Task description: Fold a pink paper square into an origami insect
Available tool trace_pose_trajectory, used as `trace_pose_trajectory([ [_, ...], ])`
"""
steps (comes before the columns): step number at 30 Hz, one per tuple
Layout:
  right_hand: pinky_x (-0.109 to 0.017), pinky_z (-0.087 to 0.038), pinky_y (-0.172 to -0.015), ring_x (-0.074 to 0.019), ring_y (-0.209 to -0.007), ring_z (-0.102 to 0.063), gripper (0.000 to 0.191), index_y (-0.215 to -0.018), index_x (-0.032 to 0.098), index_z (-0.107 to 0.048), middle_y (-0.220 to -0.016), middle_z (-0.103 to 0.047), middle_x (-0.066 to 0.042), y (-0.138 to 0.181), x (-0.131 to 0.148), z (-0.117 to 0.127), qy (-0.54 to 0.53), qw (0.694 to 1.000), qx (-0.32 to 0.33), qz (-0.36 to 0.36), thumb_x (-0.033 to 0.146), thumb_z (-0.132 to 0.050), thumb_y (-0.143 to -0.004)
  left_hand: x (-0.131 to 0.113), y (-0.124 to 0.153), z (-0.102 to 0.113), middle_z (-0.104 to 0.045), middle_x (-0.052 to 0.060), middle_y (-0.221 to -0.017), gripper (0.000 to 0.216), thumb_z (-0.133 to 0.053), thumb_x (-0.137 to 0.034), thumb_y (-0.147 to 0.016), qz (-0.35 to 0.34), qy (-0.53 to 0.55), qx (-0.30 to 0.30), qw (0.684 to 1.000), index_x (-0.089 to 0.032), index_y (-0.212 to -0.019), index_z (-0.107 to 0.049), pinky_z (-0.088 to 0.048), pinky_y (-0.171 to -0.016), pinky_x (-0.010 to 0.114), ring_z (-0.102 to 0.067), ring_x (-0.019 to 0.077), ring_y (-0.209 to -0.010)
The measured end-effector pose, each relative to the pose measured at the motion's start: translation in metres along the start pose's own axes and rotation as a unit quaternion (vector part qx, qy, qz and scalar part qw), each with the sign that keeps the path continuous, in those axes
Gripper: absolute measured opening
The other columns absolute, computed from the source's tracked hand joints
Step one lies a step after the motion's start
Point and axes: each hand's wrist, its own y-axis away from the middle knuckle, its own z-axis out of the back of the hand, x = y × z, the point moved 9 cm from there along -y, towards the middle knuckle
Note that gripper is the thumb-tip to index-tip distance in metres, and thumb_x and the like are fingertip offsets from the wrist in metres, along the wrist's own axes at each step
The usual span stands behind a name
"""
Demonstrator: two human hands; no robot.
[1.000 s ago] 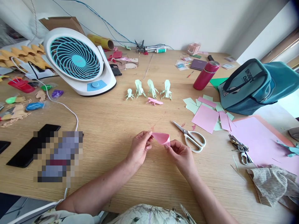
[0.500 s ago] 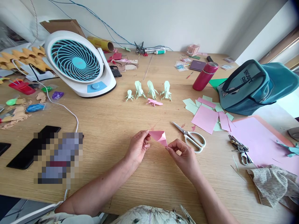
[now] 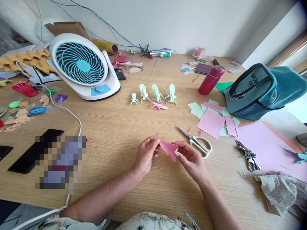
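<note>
A partly folded piece of pink paper point(image 3: 168, 148) is held between my hands above the table's near middle. My left hand point(image 3: 146, 154) pinches its left corner between thumb and fingers. On the other side, my right hand point(image 3: 189, 159) grips the right edge, thumb in front and fingers behind. A pointed flap hangs down beside the right thumb. White-handled scissors point(image 3: 199, 143) lie just beyond my right hand, blades toward the upper left. Farther back stand several pale green folded paper figures point(image 3: 157, 92), with a pink folded figure point(image 3: 159, 106) in front of them.
Pink paper sheets point(image 3: 211, 123) and green pieces lie right of the scissors, near a teal backpack point(image 3: 254, 92) and red flask point(image 3: 211, 80). Keys point(image 3: 248, 155) and a grey cloth point(image 3: 283, 191) are at right. A fan point(image 3: 83, 67), white cable point(image 3: 72, 115) and black phone-like slab point(image 3: 35, 150) occupy the left.
Both hands have shifted slightly down, the left one also rightward. The pink paper has turned, and its lower flap now hangs below. My right fingers have moved up behind its edge.
</note>
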Motion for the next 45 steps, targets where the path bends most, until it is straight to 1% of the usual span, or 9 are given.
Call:
trace_pose_trajectory([
  [10,-0.031,-0.051,-0.069,-0.0184,-0.074,-0.061,0.026,-0.097,0.023,-0.072,-0.084,-0.070,-0.005,-0.001,-0.007,0.010,-0.022,0.998,-0.066,-0.005,0.047,-0.068,-0.088,0.003,0.003,-0.006,-0.062,-0.001,-0.064,0.033,-0.080,-0.042,-0.071,-0.004,-0.027,0.033,0.999,-0.017,-0.074,-0.059,-0.038,-0.044,0.015,-0.059,0.0103,-0.061],
  [15,-0.028,-0.048,-0.063,-0.0172,-0.071,-0.059,0.027,-0.091,0.022,-0.072,-0.082,-0.071,-0.005,-0.003,-0.001,0.015,-0.052,0.994,-0.094,-0.013,0.048,-0.071,-0.085,-0.004,0.000,-0.012,-0.062,0.000,-0.066,0.027,-0.074,-0.040,-0.077,-0.044,-0.104,0.075,0.991,-0.016,-0.076,-0.062,-0.039,-0.044,0.016,-0.057,0.0106,-0.059],
  [21,-0.028,-0.050,-0.062,-0.0172,-0.072,-0.060,0.030,-0.093,0.022,-0.074,-0.082,-0.069,-0.005,-0.003,-0.002,0.018,-0.036,0.995,-0.086,-0.031,0.050,-0.073,-0.083,-0.017,-0.002,-0.023,-0.060,-0.001,-0.063,0.017,-0.072,-0.032,-0.079,-0.108,-0.272,0.159,0.943,-0.016,-0.074,-0.068,-0.038,-0.047,0.018,-0.048,0.0084,-0.052],
  [27,-0.027,-0.050,-0.066,-0.0169,-0.076,-0.062,0.026,-0.099,0.025,-0.075,-0.087,-0.070,-0.004,-0.001,-0.008,0.018,-0.054,0.996,-0.059,-0.033,0.047,-0.072,-0.085,-0.007,-0.001,-0.029,-0.059,-0.002,-0.063,0.021,-0.069,-0.035,-0.082,-0.107,-0.349,0.228,0.903,-0.015,-0.076,-0.072,-0.033,-0.051,0.019,-0.046,0.0083,-0.054],
  [29,-0.029,-0.051,-0.071,-0.0175,-0.079,-0.063,0.029,-0.103,0.026,-0.076,-0.089,-0.071,-0.005,-0.002,-0.010,0.023,-0.088,0.992,-0.077,-0.040,0.050,-0.068,-0.088,-0.007,-0.002,-0.029,-0.060,-0.002,-0.065,0.022,-0.070,-0.036,-0.082,-0.108,-0.341,0.223,0.907,-0.015,-0.074,-0.071,-0.035,-0.052,0.019,-0.047,0.0086,-0.057],
  [32,-0.030,-0.051,-0.077,-0.0173,-0.083,-0.063,0.031,-0.105,0.027,-0.076,-0.093,-0.071,-0.005,-0.002,-0.014,0.031,-0.154,0.980,-0.112,-0.051,0.051,-0.064,-0.091,-0.007,-0.006,-0.022,-0.060,-0.001,-0.067,0.024,-0.071,-0.038,-0.080,-0.084,-0.272,0.179,0.942,-0.015,-0.074,-0.067,-0.039,-0.050,0.019,-0.047,0.0090,-0.057],
  [36,-0.029,-0.050,-0.076,-0.0158,-0.078,-0.060,0.024,-0.096,0.026,-0.076,-0.085,-0.071,-0.003,-0.004,-0.017,0.011,-0.163,0.984,-0.028,-0.068,0.043,-0.078,-0.080,-0.007,-0.008,-0.016,-0.054,-0.003,-0.065,0.027,-0.073,-0.040,-0.077,-0.063,-0.169,0.141,0.973,-0.016,-0.073,-0.062,-0.042,-0.050,0.019,-0.046,0.0094,-0.058],
  [39,-0.031,-0.049,-0.077,-0.0173,-0.079,-0.060,0.024,-0.091,0.024,-0.076,-0.085,-0.071,-0.004,-0.003,-0.014,-0.005,-0.146,0.987,0.031,-0.065,0.043,-0.079,-0.078,-0.010,-0.008,-0.016,-0.054,-0.002,-0.066,0.026,-0.071,-0.040,-0.080,-0.090,-0.177,0.141,0.970,-0.016,-0.075,-0.062,-0.042,-0.050,0.018,-0.047,0.0093,-0.059],
  [45,-0.028,-0.046,-0.071,-0.0170,-0.076,-0.057,0.024,-0.089,0.023,-0.074,-0.081,-0.067,-0.002,-0.007,-0.006,-0.001,-0.126,0.991,-0.036,-0.026,0.043,-0.079,-0.077,-0.017,0.001,-0.022,-0.057,-0.002,-0.068,0.024,-0.067,-0.036,-0.087,-0.172,-0.284,0.156,0.930,-0.014,-0.078,-0.064,-0.039,-0.053,0.019,-0.048,0.0083,-0.057],
])
